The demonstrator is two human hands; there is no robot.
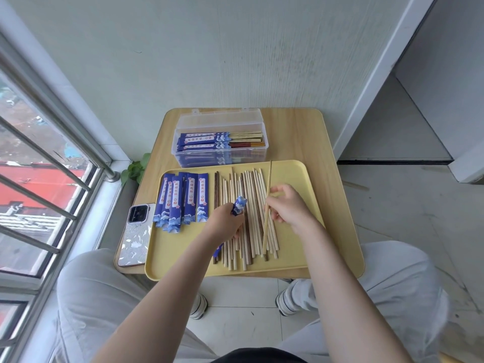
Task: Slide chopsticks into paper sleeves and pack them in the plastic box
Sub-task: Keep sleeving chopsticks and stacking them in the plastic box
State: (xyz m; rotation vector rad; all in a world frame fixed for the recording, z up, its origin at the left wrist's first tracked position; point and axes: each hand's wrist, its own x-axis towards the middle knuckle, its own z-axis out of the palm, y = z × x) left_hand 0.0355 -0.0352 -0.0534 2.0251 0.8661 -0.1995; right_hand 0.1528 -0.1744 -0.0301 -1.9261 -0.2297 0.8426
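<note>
A yellow tray point(309, 265) on a small wooden table carries several loose chopsticks point(248, 205), mostly pale wood and a few dark brown. Several blue paper sleeves point(183, 199) lie fanned at the tray's left. My left hand point(225, 224) grips one blue sleeve point(238, 204), its open end sticking up past my fingers. My right hand point(288, 205) pinches a pale chopstick point(268, 195), lifted at a slant above the pile. Behind the tray stands the clear plastic box point(259, 150), lid open, with several sleeved chopsticks point(207, 141) lying inside.
A phone point(135, 233) in a silvery case lies on the table left of the tray. A barred window runs along the left, a wall stands behind the table. My knees point(104, 284) flank the table's near edge. A green plant point(136, 167) peeks beside the table.
</note>
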